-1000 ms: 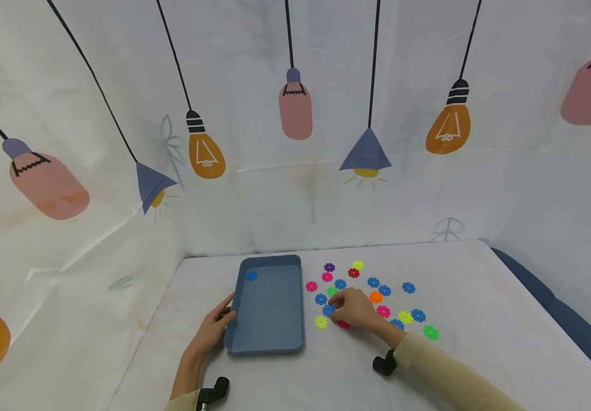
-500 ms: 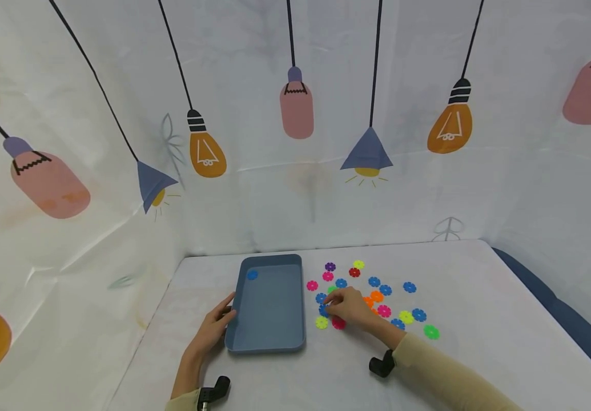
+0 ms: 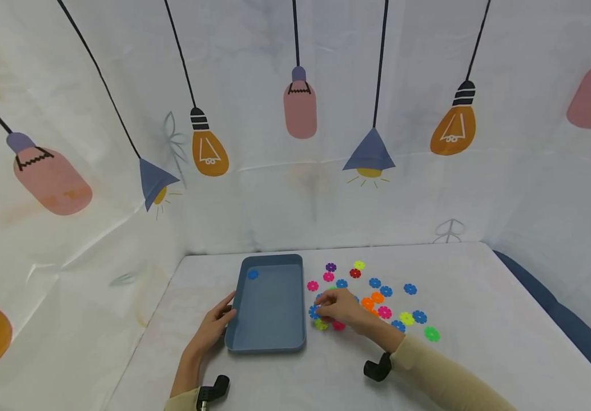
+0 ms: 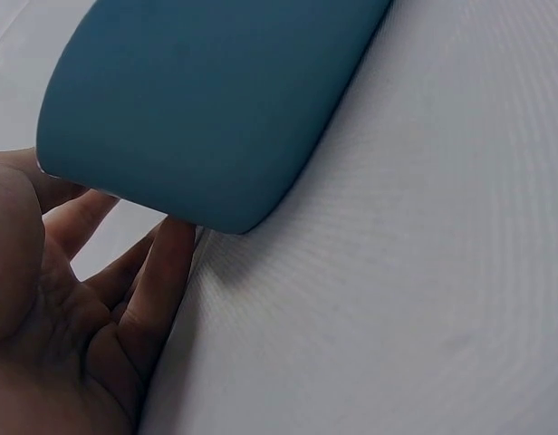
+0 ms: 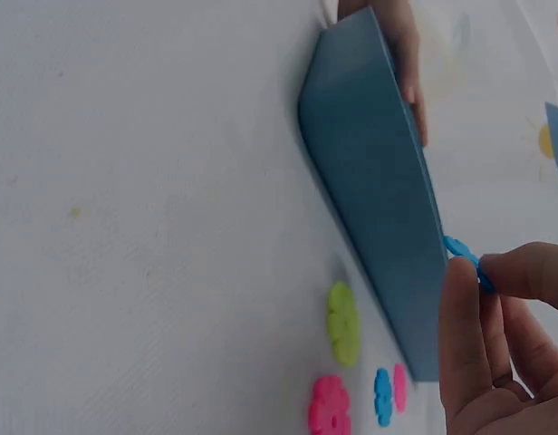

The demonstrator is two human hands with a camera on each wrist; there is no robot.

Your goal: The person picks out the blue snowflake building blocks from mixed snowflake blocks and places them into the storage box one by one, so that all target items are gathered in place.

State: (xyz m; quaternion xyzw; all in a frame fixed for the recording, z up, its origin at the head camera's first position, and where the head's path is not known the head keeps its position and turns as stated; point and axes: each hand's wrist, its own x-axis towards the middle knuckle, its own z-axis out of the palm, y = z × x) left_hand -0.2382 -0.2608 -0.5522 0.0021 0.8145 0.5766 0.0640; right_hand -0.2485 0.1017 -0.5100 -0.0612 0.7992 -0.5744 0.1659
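Right hand (image 3: pixel 344 308) pinches a blue disc (image 3: pixel 314 311) just above the surface (image 3: pixel 480 319) beside the tray's (image 3: pixel 269 342) right wall, left hand (image 3: pixel 213 330) rests relaxed, fingers against the tray's left edge, loose discs (image 3: pixel 388 302) scattered right.

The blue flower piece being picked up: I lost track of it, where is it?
The blue flower piece is pinched in the right hand, just right of the blue tray, above a yellow piece.
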